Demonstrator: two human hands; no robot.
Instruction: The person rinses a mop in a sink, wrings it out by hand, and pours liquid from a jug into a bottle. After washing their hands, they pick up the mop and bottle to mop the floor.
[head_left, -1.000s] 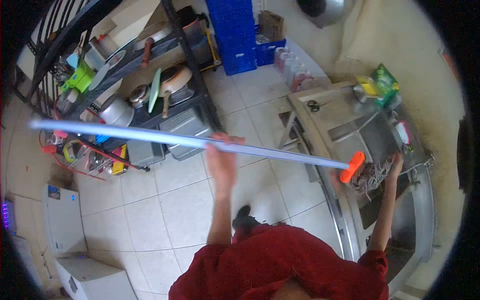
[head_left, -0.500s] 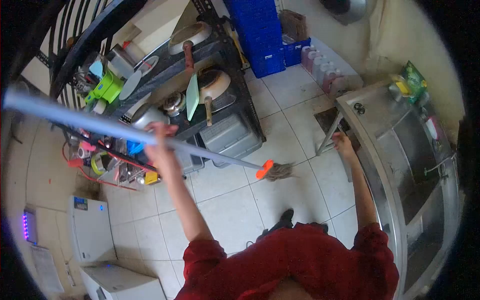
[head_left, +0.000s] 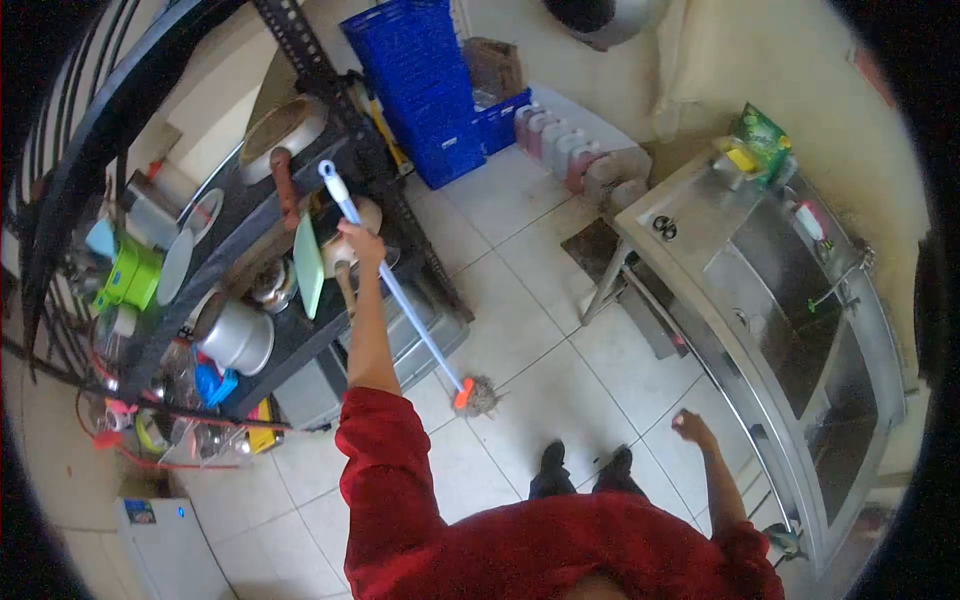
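My left hand (head_left: 362,245) is wrapped around the upper part of a mop's pale blue handle (head_left: 408,308), below its white end. The mop slants down to an orange socket, and its grey string head (head_left: 480,397) rests on the tiled floor. Behind that hand are a black shelf's pans and a pale green cutting board (head_left: 308,265). My right hand (head_left: 694,428) hangs low with fingers curled in, nothing visible in it, nearest to the front of the steel sink unit (head_left: 740,390).
Blue crates (head_left: 440,150) and several pinkish jugs (head_left: 550,140) line the back wall. The shelf at left carries a metal pot (head_left: 235,335) and a green basket (head_left: 130,275). A white appliance (head_left: 165,545) stands at lower left. My shoes (head_left: 553,457) are on the tiles.
The mop handle has swung from pointing left across the view to a steeper angle near the shelf, with my left hand still on it. My right hand has moved down, its fingers more curled.
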